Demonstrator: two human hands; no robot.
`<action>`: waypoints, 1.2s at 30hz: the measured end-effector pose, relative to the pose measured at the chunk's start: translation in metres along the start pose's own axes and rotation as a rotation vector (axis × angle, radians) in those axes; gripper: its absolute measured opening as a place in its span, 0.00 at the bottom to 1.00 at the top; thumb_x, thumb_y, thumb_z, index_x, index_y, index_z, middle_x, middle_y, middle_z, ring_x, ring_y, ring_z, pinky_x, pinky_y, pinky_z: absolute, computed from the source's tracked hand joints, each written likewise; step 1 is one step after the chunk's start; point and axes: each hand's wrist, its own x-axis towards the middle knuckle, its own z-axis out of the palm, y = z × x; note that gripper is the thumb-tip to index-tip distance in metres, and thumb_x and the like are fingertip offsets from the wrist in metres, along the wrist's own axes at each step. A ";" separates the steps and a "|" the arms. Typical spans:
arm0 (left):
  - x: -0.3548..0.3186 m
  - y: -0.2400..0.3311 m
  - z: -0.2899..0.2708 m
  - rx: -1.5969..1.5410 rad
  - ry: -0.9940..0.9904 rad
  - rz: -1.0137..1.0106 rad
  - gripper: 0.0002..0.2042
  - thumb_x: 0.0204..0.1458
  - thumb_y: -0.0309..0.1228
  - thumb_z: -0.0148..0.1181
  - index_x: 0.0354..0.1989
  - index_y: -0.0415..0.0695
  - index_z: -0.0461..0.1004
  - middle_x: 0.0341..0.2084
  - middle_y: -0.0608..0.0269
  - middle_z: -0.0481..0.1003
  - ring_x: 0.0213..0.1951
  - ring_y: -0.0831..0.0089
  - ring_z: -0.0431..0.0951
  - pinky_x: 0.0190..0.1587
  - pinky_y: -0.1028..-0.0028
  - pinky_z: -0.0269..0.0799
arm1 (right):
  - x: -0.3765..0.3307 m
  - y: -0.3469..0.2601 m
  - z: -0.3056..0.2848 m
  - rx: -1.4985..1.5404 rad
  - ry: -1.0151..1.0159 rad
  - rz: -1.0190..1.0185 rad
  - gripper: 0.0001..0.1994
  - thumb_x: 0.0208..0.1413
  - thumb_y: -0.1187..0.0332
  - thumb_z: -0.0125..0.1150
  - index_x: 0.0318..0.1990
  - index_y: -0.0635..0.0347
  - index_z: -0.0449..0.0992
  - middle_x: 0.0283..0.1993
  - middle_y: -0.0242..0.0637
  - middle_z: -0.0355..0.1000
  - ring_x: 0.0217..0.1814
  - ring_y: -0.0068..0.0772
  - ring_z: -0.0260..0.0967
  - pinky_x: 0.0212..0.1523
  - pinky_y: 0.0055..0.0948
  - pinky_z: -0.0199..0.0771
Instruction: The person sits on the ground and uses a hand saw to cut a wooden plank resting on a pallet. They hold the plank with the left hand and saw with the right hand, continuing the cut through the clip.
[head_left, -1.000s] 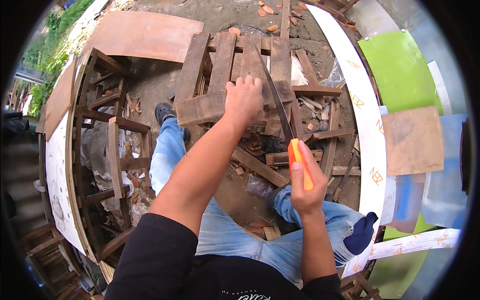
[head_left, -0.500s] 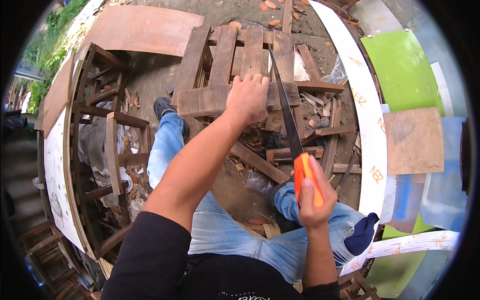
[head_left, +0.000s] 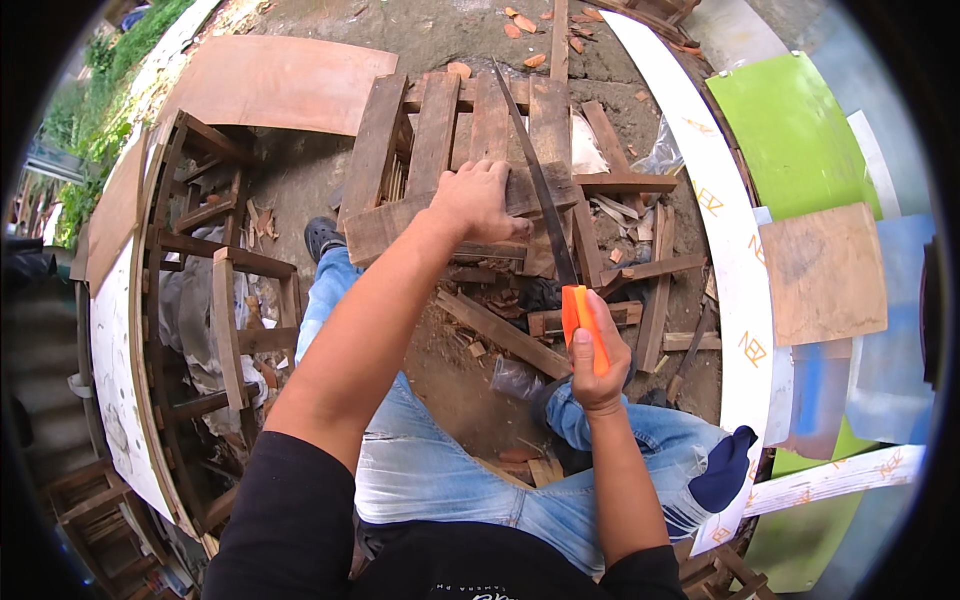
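Observation:
My left hand presses flat on a brown wooden board that lies across a wooden pallet. My right hand grips the orange handle of a hand saw. The saw's dark blade runs up and away from me, its edge resting on the board just right of my left fingers. My legs in blue jeans are below, one foot in a dark shoe beside the pallet.
Wood offcuts and slats litter the dirt ground under the saw. A wooden frame rack stands at the left. A plywood sheet lies at the top left. White, green and brown panels line the right side.
My right hand has drawn the saw back toward me and then pushed it forward again, so more blade now lies past the board. The left hand stays pressed on the board.

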 end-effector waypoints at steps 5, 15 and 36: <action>0.013 -0.006 -0.019 0.095 -0.194 -0.021 0.39 0.36 0.55 0.77 0.56 0.43 0.76 0.56 0.51 0.76 0.64 0.52 0.70 0.62 0.51 0.65 | 0.003 -0.021 -0.005 -0.002 0.002 0.016 0.21 0.64 0.71 0.57 0.62 0.74 0.73 0.60 0.55 0.76 0.64 0.44 0.75 0.66 0.34 0.70; 0.018 0.012 -0.014 0.268 0.186 0.084 0.37 0.31 0.45 0.83 0.49 0.41 0.71 0.48 0.51 0.74 0.57 0.53 0.74 0.59 0.53 0.68 | -0.007 -0.058 0.000 -0.052 0.091 -0.082 0.21 0.63 0.73 0.58 0.61 0.77 0.73 0.58 0.58 0.77 0.60 0.45 0.78 0.62 0.34 0.74; 0.007 0.019 0.007 0.139 0.154 0.013 0.29 0.43 0.47 0.77 0.47 0.45 0.72 0.47 0.57 0.79 0.52 0.55 0.80 0.52 0.56 0.75 | -0.077 -0.112 -0.036 -0.240 0.025 -0.063 0.22 0.60 0.76 0.58 0.61 0.78 0.72 0.56 0.60 0.78 0.58 0.48 0.79 0.59 0.34 0.76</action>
